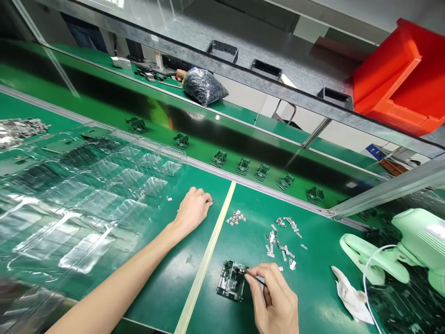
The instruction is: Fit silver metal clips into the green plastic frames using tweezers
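Note:
My right hand pinches a thin dark tool, likely tweezers. The tool's tip is at the upper right corner of a small black-and-clear plastic assembly, which lies on the green work surface. To the left of a yellow tape strip, my left hand rests on the surface with its fingers curled under; what they hold, if anything, is hidden. A pile of small metal pieces lies right of the tape, and loose metal strips are scattered further right.
Clear plastic trays cover the left side, near a heap of metal parts. Several similar assemblies stand on a green belt behind a metal rail. A pale green clip-on device and crumpled white tissue are at right. An overhead shelf holds a red bin.

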`<state>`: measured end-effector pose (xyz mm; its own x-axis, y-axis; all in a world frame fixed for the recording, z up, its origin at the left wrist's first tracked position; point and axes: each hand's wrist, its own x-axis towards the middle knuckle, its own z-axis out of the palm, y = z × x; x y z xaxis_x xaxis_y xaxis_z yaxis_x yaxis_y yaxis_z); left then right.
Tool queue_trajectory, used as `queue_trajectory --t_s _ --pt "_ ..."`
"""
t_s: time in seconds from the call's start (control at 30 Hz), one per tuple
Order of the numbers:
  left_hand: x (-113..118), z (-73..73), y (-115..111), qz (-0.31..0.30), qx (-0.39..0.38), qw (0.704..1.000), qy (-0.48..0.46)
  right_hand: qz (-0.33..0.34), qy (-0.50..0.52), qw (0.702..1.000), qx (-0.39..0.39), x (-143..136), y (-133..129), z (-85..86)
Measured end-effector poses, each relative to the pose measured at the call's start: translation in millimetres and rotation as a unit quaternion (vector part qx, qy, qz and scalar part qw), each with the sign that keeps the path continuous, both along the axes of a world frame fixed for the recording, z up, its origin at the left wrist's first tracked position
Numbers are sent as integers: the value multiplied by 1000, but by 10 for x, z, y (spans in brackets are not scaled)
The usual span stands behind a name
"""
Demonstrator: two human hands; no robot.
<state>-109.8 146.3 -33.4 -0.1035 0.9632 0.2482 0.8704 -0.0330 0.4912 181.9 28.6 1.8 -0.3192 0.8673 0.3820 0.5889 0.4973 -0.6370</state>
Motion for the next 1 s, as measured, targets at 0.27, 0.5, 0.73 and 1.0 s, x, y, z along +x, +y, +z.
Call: queue_trajectory --t_s 0.27,0.5,0.73,1.0 --pt "60 132 -239 -9 -26 996 -90 28 38 999 20 -44 -76 137" --pt "395 607 -1055 -91 -177 938 -282 101 20 989 106 -352 -71 210" --pt "644 691 -1445 -122 -305 809 -488 122 -77 976 162 -424 -162 179" --pt "779 543 -1660 -115 -292 814 -489 111 -74 989 70 -222 -359 158"
